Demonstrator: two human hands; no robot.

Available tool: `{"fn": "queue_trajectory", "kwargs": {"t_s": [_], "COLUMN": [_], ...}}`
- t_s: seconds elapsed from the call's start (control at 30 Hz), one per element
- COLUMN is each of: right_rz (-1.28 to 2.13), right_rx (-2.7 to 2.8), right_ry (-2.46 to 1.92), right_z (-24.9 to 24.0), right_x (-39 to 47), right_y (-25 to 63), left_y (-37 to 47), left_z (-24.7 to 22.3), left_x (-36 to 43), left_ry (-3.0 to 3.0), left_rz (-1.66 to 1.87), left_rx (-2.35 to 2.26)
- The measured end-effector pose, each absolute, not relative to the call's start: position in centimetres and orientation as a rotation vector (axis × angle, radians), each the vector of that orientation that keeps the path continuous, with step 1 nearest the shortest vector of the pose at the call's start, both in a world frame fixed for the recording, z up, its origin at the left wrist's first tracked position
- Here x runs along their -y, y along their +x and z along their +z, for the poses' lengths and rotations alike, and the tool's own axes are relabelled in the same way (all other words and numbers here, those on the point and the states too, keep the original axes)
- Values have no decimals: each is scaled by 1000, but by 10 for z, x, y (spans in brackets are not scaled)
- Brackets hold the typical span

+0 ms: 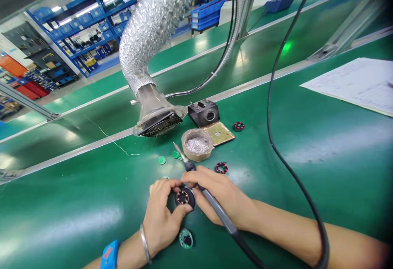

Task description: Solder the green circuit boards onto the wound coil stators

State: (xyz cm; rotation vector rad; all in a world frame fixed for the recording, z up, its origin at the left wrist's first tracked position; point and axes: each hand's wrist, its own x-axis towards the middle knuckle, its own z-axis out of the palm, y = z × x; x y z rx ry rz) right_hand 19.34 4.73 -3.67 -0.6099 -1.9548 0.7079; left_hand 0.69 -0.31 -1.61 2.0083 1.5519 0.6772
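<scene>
Our left hand pinches a round, black, copper-ringed part; beside it, our right hand clasps a grey-black, metal-tipped soldering iron. Right of both grips, white paper bears blurred print.

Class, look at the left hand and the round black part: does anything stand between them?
Nothing visible does: the left hand holds the round black part between thumb and fingers. The soldering iron in the right hand points away from it.

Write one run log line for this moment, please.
left hand: holds round black part; right hand: holds soldering iron; tip: points away from part; round circuit board: on green bench
</scene>
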Motion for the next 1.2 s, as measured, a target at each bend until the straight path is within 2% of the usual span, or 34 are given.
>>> {"fn": "queue_trajectory", "kwargs": {"t_s": [0.27,0.47,0.7,1.0,1.2], "right_rz": [606,459,668,721,729], "right_rx": [1939,1974,1833,1976,2092], "right_ry": [-632,-649,-458,-572,-566], "right_z": [-33,-37,-34,-35,-40], "right_x": [-33,-22,-26,-40,-41], "right_y": [186,169,181,191,188], "left_y": [-15,-25,-23,-36,-32], "left_z": [-5,-7,-4,-3,-1], "left_x": [-7,-16,-20,-18,-16], "left_ry": [1993,2082,2168,2325,2624], "left_rz": [546,657,681,888,658], "left_rx": [-1318,-1109,-1048,-1223,-979]}}
